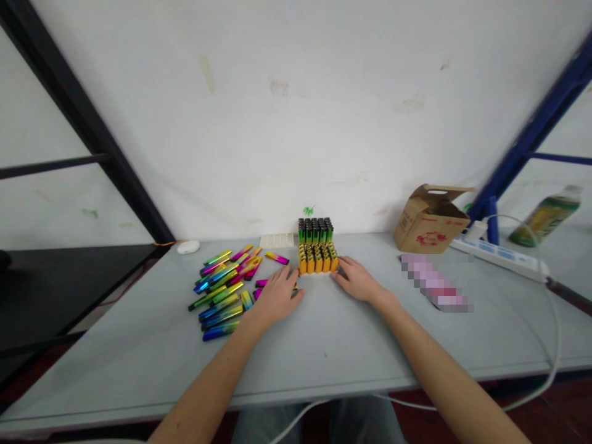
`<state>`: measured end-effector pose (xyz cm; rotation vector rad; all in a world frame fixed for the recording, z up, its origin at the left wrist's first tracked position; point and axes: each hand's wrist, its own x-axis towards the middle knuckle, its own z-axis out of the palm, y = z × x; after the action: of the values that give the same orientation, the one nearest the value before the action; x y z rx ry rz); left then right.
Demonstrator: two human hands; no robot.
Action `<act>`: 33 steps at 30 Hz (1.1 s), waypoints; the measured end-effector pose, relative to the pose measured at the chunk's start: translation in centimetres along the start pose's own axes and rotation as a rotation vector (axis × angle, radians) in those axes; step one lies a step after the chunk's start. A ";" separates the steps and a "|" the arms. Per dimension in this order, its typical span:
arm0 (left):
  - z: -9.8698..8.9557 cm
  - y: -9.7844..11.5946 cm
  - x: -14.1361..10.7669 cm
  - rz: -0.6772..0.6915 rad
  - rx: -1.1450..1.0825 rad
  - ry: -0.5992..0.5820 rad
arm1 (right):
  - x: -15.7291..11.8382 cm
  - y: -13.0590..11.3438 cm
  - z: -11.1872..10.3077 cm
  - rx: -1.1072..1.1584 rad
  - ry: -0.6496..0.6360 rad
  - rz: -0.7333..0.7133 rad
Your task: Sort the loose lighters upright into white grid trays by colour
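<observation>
Two groups of upright lighters stand close together at the table's middle near the wall: orange lighters in rows at the front, green lighters with black tops behind them. My left hand lies low by the front left corner of the orange group, fingers stretched and thumb apart. At the opposite corner my right hand has its fingers out, with the tips against the orange group's right side. Shiny multicoloured lighters lie loose in a heap left of my left hand, which partly covers a few of them.
A white perforated tray lies by the wall, and a white case sits at the back left. On the right are an open cardboard box, a blurred pink item, a power strip, a tilted bottle and a white cable.
</observation>
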<state>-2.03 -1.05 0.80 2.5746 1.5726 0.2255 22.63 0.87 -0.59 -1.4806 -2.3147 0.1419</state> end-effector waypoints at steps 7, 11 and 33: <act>0.2 -0.4 0.0 0.011 -0.005 0.023 | 0.1 -0.2 -0.3 0.047 0.026 -0.009; 0.3 -0.6 0.1 0.019 -0.024 0.043 | 0.1 -0.4 -0.4 0.083 0.052 -0.005; 0.3 -0.9 0.2 0.108 -0.026 0.124 | -0.2 -1.1 -1.4 -0.023 0.030 0.072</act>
<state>-2.68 -0.42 0.34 2.6756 1.4580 0.4200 22.27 0.04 0.96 -1.5682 -2.2478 0.1121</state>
